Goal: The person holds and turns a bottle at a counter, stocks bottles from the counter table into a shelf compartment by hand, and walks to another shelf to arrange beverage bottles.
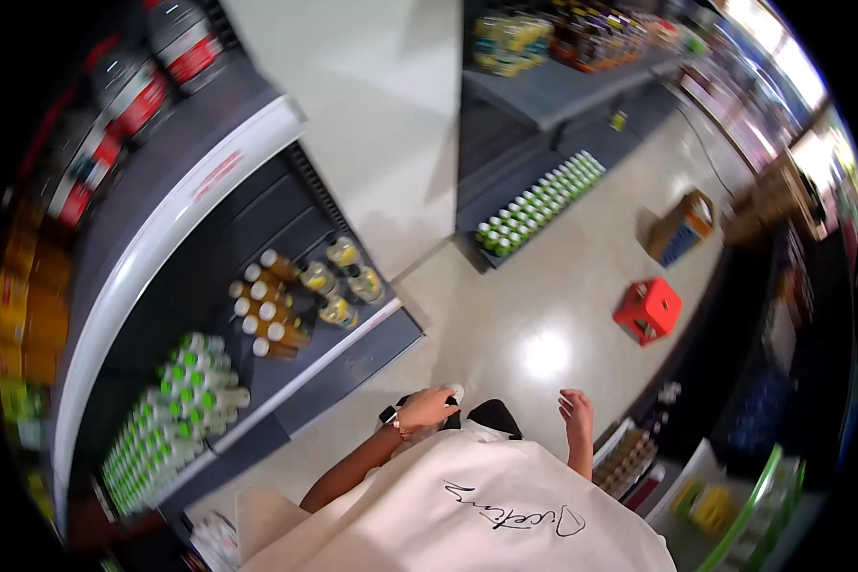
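My left hand (427, 408), with a dark watch (389, 416) at its wrist, hangs before my body, its back towards me. Its fingers look loosely stretched and I see nothing held, though the palm side is hidden. Dark clothing and part of a light shoe show beside it. My right hand (576, 412) is raised to the right, fingers apart, with nothing in it. Neither hand touches a shelf. On the lower left shelf (324, 360), nearest my left hand, stand brown bottles with white caps (265, 310), clear bottles with yellowish labels (338, 310) and green-capped bottles (186, 391).
Large red-labelled bottles (133, 91) fill the upper left shelf. Ahead, white-capped green bottles (541, 202) line a low ledge by a white pillar (381, 114). A red stool (648, 311) and an open cardboard box (686, 229) stand on the floor. Stocked shelves run along the right.
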`<state>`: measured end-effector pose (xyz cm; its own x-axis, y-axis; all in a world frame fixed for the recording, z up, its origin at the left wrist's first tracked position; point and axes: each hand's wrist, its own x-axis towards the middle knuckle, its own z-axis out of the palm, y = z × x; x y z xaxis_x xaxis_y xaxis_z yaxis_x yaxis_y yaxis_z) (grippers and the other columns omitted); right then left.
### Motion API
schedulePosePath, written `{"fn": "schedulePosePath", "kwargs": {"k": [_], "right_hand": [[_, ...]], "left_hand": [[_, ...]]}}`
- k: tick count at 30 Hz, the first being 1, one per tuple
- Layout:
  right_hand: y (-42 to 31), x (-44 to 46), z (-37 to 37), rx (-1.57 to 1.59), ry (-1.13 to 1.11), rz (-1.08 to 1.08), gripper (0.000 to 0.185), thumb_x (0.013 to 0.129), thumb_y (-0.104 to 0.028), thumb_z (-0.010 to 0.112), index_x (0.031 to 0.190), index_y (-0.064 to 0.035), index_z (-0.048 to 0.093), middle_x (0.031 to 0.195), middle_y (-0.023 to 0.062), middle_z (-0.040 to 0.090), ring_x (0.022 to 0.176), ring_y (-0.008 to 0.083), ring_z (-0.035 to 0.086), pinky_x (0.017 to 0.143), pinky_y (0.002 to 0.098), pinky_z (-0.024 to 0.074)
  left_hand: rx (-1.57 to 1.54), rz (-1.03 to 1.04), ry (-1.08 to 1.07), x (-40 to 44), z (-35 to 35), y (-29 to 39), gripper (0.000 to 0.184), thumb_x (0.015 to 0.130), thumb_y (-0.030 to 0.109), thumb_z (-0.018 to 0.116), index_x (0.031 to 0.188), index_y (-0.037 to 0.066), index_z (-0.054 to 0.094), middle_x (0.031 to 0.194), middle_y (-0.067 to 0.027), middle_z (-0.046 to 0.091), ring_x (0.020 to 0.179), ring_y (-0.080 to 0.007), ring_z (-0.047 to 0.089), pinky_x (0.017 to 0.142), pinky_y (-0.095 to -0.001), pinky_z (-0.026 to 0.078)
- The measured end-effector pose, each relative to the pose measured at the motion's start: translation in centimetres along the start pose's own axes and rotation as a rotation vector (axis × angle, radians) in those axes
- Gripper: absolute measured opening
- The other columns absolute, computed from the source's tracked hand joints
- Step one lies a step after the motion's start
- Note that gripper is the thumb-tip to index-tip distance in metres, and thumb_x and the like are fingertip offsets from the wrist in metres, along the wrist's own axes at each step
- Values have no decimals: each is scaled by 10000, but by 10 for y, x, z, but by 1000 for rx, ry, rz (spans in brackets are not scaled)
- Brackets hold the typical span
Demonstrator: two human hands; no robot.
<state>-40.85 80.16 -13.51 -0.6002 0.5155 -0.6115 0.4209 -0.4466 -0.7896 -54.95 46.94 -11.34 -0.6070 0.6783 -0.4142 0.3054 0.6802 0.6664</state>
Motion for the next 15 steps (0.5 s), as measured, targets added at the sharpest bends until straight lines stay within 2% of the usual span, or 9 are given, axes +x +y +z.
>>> {"fn": "schedulePosePath", "kwargs": {"k": [5,9,10,12,13,14,15], "right_hand": [[-33,88,41,-236,-353,80,112,910,-177,546,932,-120,640,1036,30,662,952,166,615,837,307,469],[-88,119,91,-417,-711,80,117,907,-162,551,955,-93,631,1056,42,657,945,175,612,856,313,462],[-102,126,101,-483,-769,41,109,892,-150,562,946,-86,632,1049,49,659,937,172,607,861,305,455],[-113,157,110,-518,-851,46,99,870,-132,573,933,-91,637,1003,39,666,904,154,611,823,284,463],[-119,170,114,-513,-894,54,97,865,-128,576,929,-92,640,979,35,667,888,143,612,801,274,467],[-124,183,114,-535,-941,25,98,860,-124,579,927,-90,641,959,32,665,864,128,609,772,262,469],[-126,195,113,-551,-980,-3,98,856,-120,582,925,-88,643,939,29,664,840,113,605,742,250,470]], "left_hand": [[-101,-333,280,-24,21,-9,436,840,399,568,1150,94,593,1057,-181,644,989,-377,597,845,-464,474],[-207,-568,573,-33,49,39,416,854,389,562,1145,94,597,1033,-164,657,984,-367,604,844,-461,477],[-250,-606,579,-31,61,48,406,869,399,555,1132,94,603,1033,-165,658,986,-362,605,845,-457,477],[-326,-587,723,-13,114,52,430,889,426,542,1158,95,594,1072,-170,652,974,-368,614,838,-464,482],[-419,-597,711,-7,134,59,451,893,439,535,1170,87,585,1086,-176,647,980,-371,615,837,-463,484],[-335,-709,712,-7,144,89,477,896,451,528,1190,77,573,1088,-180,647,992,-370,617,835,-460,489],[-383,-745,640,-1,167,96,510,896,463,526,1219,71,559,1097,-190,645,999,-375,617,836,-469,491]]}}
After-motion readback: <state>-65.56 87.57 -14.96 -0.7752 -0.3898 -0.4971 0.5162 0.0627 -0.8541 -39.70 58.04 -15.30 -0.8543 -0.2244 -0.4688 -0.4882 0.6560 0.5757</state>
